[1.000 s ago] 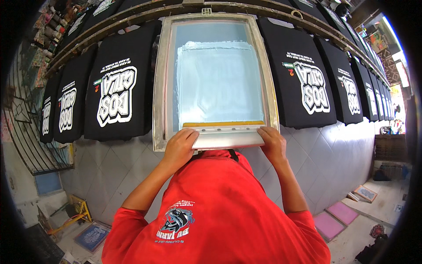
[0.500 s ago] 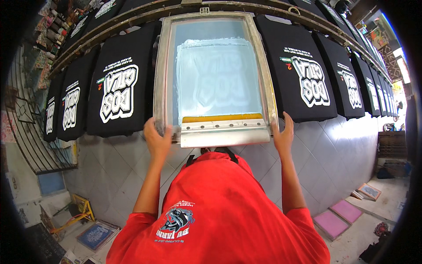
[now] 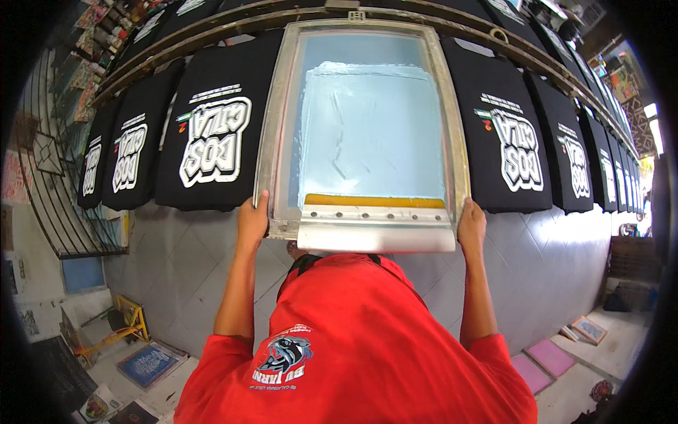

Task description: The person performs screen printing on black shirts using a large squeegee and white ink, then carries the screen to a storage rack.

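A screen-printing frame [image 3: 277, 127] with a pale blue mesh [image 3: 367, 127] stands in the middle, between black T-shirts. My left hand [image 3: 252, 220] grips its left side near the lower corner, and my right hand [image 3: 472, 222] grips the right side at about the same level. A metal squeegee [image 3: 376, 230] with a yellow blade lies across the lower end of the screen, with neither hand on it. Smeared pale ink covers much of the mesh. My red shirt [image 3: 353, 318] shows below the frame.
Rows of black T-shirts [image 3: 212, 85] with white prints flank the screen along wooden rails [image 3: 233, 28]. Below are grey floor tiles [image 3: 176, 261]. A metal grille [image 3: 53, 198] is at left, a yellow metal stand [image 3: 131, 318] lower left, and pink screens [image 3: 547, 360] lower right.
My hands have let go of the squeegee and moved outward onto the frame's sides, closing on it. The squeegee stays at the screen's lower end. The whole view has shifted slightly.
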### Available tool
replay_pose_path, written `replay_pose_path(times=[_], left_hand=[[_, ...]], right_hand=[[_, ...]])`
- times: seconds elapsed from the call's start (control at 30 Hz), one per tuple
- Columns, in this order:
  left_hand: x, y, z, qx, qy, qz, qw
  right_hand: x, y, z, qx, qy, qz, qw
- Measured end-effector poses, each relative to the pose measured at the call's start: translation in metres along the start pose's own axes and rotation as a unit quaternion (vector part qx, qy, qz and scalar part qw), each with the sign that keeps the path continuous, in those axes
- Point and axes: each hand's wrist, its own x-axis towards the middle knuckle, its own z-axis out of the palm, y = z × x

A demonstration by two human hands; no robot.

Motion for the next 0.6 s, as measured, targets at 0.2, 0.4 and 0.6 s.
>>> replay_pose_path(times=[0.2,0.4,0.6], left_hand=[[0.027,-0.037,-0.085,-0.029,0.006,0.023,0.999],[0.112,-0.141,-0.208,-0.032,0.038,0.030,0.998],[0.178,-0.214,-0.323,-0.005,0.017,0.035,0.999]], right_hand=[[-0.059,-0.062,0.037,0.008,-0.010,0.013,1.000],[-0.140,-0.145,0.163,0.082,-0.010,-0.029,0.996],[-0.214,-0.234,0.265,0.091,-0.037,0.004,0.995]])
